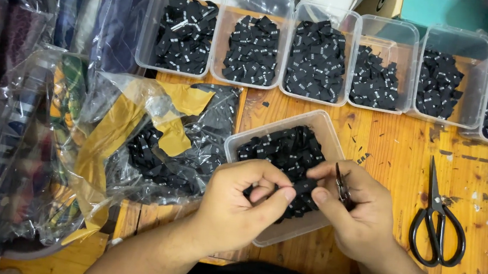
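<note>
Overhead, a worn orange wooden table (pixel 397 152) fills the view. Along its 12 o'clock edge stand six clear rectangular plastic tubs (pixel 318 52) in a row, touching side by side, each partly filled with small black folded fabric labels bearing white marks. A seventh clear plastic tub (pixel 282 143) sits tilted near the centre, also holding black labels, with both hands working over its 6 o'clock end.

At 9 o'clock of that tub lies a crumpled clear plastic bag (pixel 153 146) patched with yellow-brown tape, more black labels inside it. Further toward 9 o'clock are stacked plastic-wrapped patterned fabrics (pixel 12 132). At 3 o'clock of the hands, one pair of black-handled scissors (pixel 437 224) lies flat on the table, blades pointing to 12 o'clock, well apart from the hands.

The left hand (pixel 237 205) is curled nearly closed, thumb and fingers pinching one end of a single small black fabric label (pixel 303 186). The right hand (pixel 356 210) pinches the label's other end between thumb and forefinger, and also carries a small pair of dark metal snips (pixel 343 187) tucked against its fingers. The held label hangs just above the central tub's contents.
</note>
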